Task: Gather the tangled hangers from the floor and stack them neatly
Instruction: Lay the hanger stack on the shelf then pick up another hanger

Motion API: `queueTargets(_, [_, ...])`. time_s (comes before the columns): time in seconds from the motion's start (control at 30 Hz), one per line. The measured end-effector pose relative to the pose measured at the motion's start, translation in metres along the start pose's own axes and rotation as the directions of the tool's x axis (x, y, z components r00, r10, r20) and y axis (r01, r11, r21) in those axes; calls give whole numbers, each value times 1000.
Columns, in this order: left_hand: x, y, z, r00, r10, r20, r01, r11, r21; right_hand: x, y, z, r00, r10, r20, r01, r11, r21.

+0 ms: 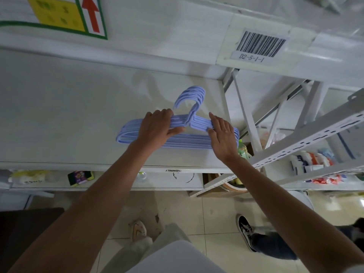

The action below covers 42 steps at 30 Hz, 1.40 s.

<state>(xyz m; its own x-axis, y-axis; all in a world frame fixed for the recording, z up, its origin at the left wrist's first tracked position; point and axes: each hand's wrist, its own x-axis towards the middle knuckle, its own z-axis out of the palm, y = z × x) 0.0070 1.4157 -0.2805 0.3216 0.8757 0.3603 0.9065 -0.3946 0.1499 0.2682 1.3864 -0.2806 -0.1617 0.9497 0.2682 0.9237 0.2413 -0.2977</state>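
Note:
A stack of several light blue plastic hangers [189, 139] lies flat on a white shelf [69, 115], hooks pointing away from me and lined up together. My left hand [157, 129] is clamped over the stack's left shoulder, fingers on top and thumb under the upper bars. My right hand [222, 133] rests on the right shoulder with fingers spread and thumb against the bars. The hands hide parts of the hangers' shoulders.
A white shelf frame [307, 140] with slotted uprights stands at the right, with a green bottle [242, 150] and packaged goods below. A barcode label [260, 45] sits on the beam above. Another person's black shoe [246, 229] is on the tiled floor.

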Motion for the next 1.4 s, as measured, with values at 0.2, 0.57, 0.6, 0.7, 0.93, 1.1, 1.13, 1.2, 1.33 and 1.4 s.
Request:
queueTargets(0.2, [1,20,-1,997,-66,40,65,998,27,4,5,-3,999,40,-5,-40,999,26])
queueTargets(0.57, [-3,64,10,995,-95,3,95,994,48,-14,39,-16,998,-3,-61,5,999,48])
queueTargets(0.6, [-5,65,10,996,-90,-3,90,995,50,-15,42,-15,998,0,-60,3,998,56])
queueTargets(0.7, [-16,66,11,996,-76,-41,79,994,75,-25,46,-15,999,-29,-37,31,998,62])
queueTargets(0.93, [-22,74,2,997,-78,-5,78,994,79,-37,45,-24,999,-34,-33,38,991,131])
queueTargets(1.1, [-29,78,-2,997,-76,-4,76,992,97,-39,42,-27,1000,-10,-13,12,988,156])
queueTargets(1.13, [-30,79,-2,997,-73,-10,73,993,94,-39,41,-26,1000,1,-12,1,988,156])
queueTargets(1.2, [-30,79,-1,998,-66,-22,68,994,82,-38,41,-25,1000,13,-14,-11,989,149])
queueTargets(1.33, [-33,77,-3,997,-37,-75,44,994,98,-28,44,-24,998,-59,29,57,997,56])
queueTargets(1.4, [-34,78,-3,997,-35,-66,41,995,96,-25,47,-24,991,-122,46,120,991,52])
